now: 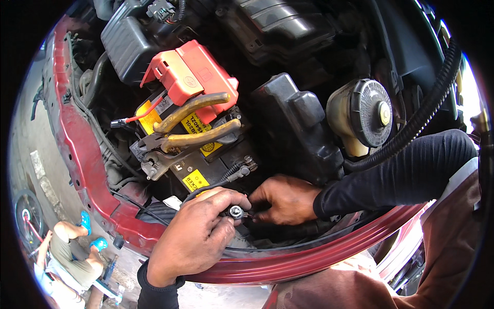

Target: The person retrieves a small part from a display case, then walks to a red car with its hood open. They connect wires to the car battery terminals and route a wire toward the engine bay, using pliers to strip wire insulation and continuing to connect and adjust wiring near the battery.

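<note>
My left hand (198, 234) closes its thumb and fingers around a small round dark part with a shiny metal centre (236, 211), perhaps a bulb or connector end. Close beside it, my right hand (289, 200) is pinched at what look like thin wires; its fingertips are partly in shadow. Both hands are inside the engine bay, just over the red fender edge (309, 262). Beyond them sits a car battery (211, 167) with yellow labels. Pliers with worn yellow handles (198, 139) lie across the battery top, next to a red plastic terminal cover (200, 77).
A black-capped fluid reservoir (371, 113) and a ribbed black hose (429, 113) stand near my right forearm. A black plastic box (296, 110) is beside the battery. The red front panel (82, 159) borders the left. A seated person in blue sandals (99, 243) is at lower left.
</note>
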`<state>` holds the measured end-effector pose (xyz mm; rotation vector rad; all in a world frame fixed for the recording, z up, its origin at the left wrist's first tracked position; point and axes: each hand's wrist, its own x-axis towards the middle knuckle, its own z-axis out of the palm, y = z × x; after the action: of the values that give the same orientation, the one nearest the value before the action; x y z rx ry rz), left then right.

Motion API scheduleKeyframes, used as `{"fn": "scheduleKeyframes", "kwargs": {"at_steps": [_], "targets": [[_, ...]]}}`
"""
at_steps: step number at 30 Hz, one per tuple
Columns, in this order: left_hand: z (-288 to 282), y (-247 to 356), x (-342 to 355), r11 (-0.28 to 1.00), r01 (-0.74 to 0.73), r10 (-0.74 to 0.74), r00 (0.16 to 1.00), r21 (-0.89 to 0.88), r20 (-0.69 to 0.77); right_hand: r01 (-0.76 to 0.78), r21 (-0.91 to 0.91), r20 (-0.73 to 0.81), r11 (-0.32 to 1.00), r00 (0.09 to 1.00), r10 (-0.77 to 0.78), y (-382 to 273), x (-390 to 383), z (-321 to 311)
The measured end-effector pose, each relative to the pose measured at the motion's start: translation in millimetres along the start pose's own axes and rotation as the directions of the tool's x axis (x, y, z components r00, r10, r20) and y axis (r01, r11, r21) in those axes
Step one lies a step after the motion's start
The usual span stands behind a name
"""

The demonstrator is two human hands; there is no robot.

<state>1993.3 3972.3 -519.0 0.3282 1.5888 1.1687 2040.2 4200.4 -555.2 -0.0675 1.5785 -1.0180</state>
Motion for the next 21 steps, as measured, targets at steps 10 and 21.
{"fn": "scheduleKeyframes", "kwargs": {"at_steps": [10,21], "targets": [[9.2,11.6,-0.7,0.987,0.161,-0.161,0.984,-0.011,-0.078,0.038,-0.048,-0.028,0.998,0.999,-0.039,-0.3,-1.0,-2.5],[8.1,6.6,-0.5,0.985,0.132,-0.115,0.983,0.115,-0.147,0.175,0.011,-0.069,0.985,0.982,-0.173,6.5,4.7,7.0]]}}
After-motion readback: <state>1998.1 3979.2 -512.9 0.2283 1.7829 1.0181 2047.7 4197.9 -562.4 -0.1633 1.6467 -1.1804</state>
